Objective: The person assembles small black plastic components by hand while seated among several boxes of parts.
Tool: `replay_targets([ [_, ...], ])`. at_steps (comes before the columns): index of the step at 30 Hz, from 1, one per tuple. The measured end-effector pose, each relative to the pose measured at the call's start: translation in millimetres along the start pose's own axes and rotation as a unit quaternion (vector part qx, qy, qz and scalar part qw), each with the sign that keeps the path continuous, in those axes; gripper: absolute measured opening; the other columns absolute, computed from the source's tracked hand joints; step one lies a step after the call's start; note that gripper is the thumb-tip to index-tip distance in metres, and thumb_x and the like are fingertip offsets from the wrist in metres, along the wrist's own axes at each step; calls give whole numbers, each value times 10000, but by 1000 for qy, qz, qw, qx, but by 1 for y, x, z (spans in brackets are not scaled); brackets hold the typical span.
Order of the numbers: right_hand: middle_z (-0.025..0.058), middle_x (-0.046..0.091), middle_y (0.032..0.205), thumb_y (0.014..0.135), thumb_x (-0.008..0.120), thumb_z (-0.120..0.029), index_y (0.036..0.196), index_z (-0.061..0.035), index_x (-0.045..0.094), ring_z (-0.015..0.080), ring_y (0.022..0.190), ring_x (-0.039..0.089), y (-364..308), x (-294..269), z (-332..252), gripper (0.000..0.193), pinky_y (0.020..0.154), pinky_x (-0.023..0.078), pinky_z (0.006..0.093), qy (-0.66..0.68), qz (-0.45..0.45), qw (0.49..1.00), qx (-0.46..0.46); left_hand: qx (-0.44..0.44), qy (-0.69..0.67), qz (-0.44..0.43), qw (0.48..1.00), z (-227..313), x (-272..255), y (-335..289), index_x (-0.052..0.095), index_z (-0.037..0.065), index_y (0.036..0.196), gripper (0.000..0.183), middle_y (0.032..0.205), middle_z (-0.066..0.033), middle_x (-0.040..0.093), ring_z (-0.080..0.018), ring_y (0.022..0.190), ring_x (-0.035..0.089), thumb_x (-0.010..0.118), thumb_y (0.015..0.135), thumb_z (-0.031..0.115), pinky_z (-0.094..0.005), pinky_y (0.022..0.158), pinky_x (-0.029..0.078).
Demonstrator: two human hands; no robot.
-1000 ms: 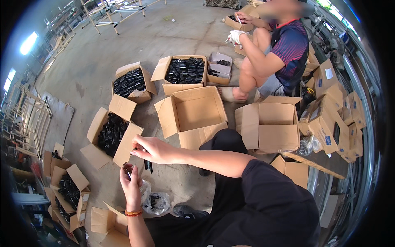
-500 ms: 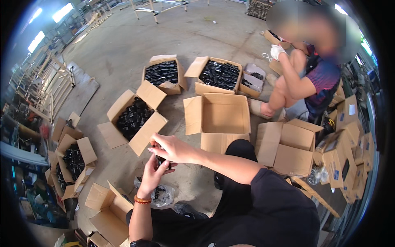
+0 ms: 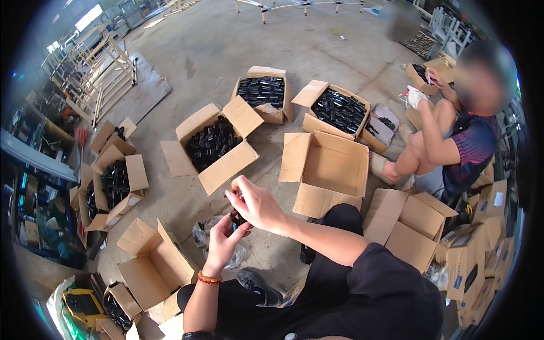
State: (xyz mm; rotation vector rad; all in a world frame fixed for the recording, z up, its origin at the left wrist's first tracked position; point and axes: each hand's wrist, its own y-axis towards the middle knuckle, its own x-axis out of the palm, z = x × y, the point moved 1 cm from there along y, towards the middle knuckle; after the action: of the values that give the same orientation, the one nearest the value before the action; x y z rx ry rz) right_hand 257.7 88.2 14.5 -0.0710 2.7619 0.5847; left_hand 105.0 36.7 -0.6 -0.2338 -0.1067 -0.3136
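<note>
My left hand (image 3: 225, 241) holds a small black part (image 3: 238, 217) from below, with a beaded bracelet on the wrist. From above, my right hand (image 3: 259, 208) closes its fingers on the same part. My fingers cover most of it, so its exact kind is unclear. Beyond my hands, an open carton (image 3: 247, 157) is filled with loose black plastic pieces (image 3: 212, 144). Below them on the floor lies a clear plastic bag (image 3: 236, 258), partly hidden by my left hand.
An open carton (image 3: 335, 164) with a bare inside stands ahead on the right. Behind it are two cartons of neatly stacked black pieces (image 3: 338, 111). Another person (image 3: 479, 139) sits at the right, one hand gloved. More cartons (image 3: 150, 277) stand at the left.
The view has shifted, so the cartons sit farther right in the picture. Both my hands stay together on the black part. The other person's bare hand now shows, holding something small.
</note>
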Motion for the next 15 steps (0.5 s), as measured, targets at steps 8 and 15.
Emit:
replay_targets([
  [8, 186, 634, 776, 965, 583, -185, 990, -35, 436, 396, 674, 653, -8, -8, 5, 212, 519, 492, 471, -55, 69, 996, -26, 6, 42, 2, 999, -15, 6, 8, 541, -67, 1237, 298, 1060, -98, 669, -181, 940, 688, 587, 972, 62, -315, 840, 588],
  [15, 186, 618, 773, 978, 570, -162, 1017, -30, 391, 397, 669, 630, -23, -23, 34, 226, 566, 471, 452, -13, 93, 996, 7, 12, 31, -38, 999, -8, 39, 11, 518, -64, 1262, 351, 1089, -89, 652, -177, 980, 675, 611, 970, 108, -314, 838, 584],
])
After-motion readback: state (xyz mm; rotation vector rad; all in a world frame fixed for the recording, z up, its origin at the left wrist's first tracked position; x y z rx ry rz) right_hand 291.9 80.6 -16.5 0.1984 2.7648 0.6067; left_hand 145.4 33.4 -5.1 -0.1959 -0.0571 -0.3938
